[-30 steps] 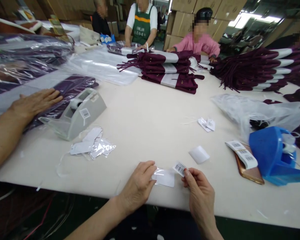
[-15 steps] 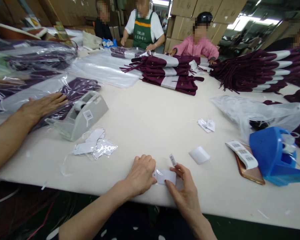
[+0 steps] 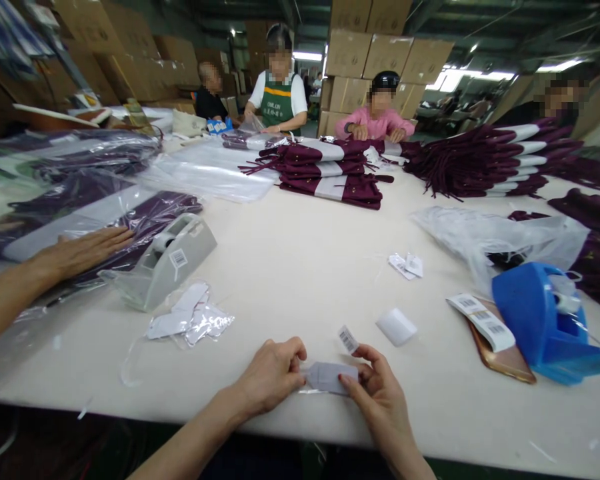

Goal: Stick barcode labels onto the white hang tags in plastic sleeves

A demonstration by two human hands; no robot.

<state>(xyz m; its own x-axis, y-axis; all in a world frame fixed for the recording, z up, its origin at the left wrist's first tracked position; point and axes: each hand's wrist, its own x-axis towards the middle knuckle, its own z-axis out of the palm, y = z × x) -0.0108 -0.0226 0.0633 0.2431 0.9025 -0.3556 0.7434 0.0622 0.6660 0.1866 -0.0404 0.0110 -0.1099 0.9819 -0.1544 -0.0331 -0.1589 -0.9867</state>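
Note:
Near the table's front edge, my left hand (image 3: 273, 375) pinches the left end of a white hang tag (image 3: 327, 377), which seems to lie in a clear plastic sleeve. My right hand (image 3: 380, 393) grips the tag's other end between thumb and fingers. A small barcode sticker (image 3: 348, 339) stands up from my right index fingertip. To the right of that hand lies a white square packet (image 3: 397, 327). Two barcode tags (image 3: 406, 265) rest further back. Several white tags in clear sleeves (image 3: 193, 312) lie in a pile to the left.
A grey tape dispenser (image 3: 180, 260) stands left; a blue one (image 3: 540, 320) stands right, beside a phone (image 3: 500, 360) bearing a barcode label strip (image 3: 483, 321). A co-worker's hand (image 3: 93, 245) presses bagged maroon goods at left. Maroon stacks (image 3: 325, 173) lie further back, where other people work.
The tag has tilted, with its face now looking greyer, and both hands still hold it. The view has tipped up, so the table sits lower. Co-workers across the table have shifted their arms.

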